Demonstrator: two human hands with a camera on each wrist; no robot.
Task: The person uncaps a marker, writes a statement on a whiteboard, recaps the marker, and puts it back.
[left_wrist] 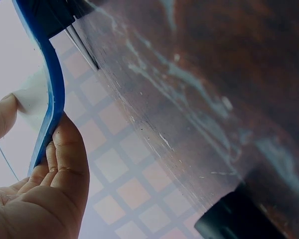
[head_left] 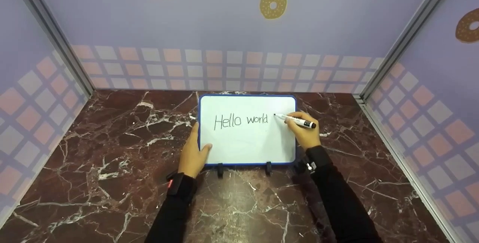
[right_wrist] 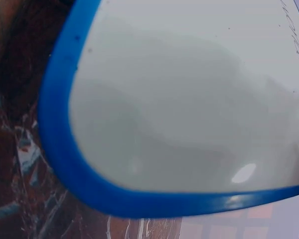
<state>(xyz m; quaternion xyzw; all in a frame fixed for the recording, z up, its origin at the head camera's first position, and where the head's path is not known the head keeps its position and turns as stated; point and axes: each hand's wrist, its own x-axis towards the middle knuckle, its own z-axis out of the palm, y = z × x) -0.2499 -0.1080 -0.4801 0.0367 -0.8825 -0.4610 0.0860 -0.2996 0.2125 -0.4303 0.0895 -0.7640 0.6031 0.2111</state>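
Note:
A whiteboard [head_left: 243,145] with a blue rim stands tilted back on small black feet, "Hello world" written on it in black. My left hand [head_left: 192,157] grips its left edge, thumb on the white face and fingers behind the rim; the left wrist view shows this hand [left_wrist: 55,184] close up around the blue edge [left_wrist: 55,84]. In my right hand [head_left: 307,132] a black-and-white marker [head_left: 299,121] is pinched, its dark tip at the board just right of the "d". The right wrist view holds mostly the board's lower face [right_wrist: 179,124]; the marker is out of sight there.
The board rests on a dark red marbled tabletop [head_left: 112,153]. Purple walls with a pink-and-white checked band [head_left: 224,69] enclose the back and both sides, joined by grey metal corner strips [head_left: 408,37]. A black stand foot [head_left: 220,170] juts forward under the board.

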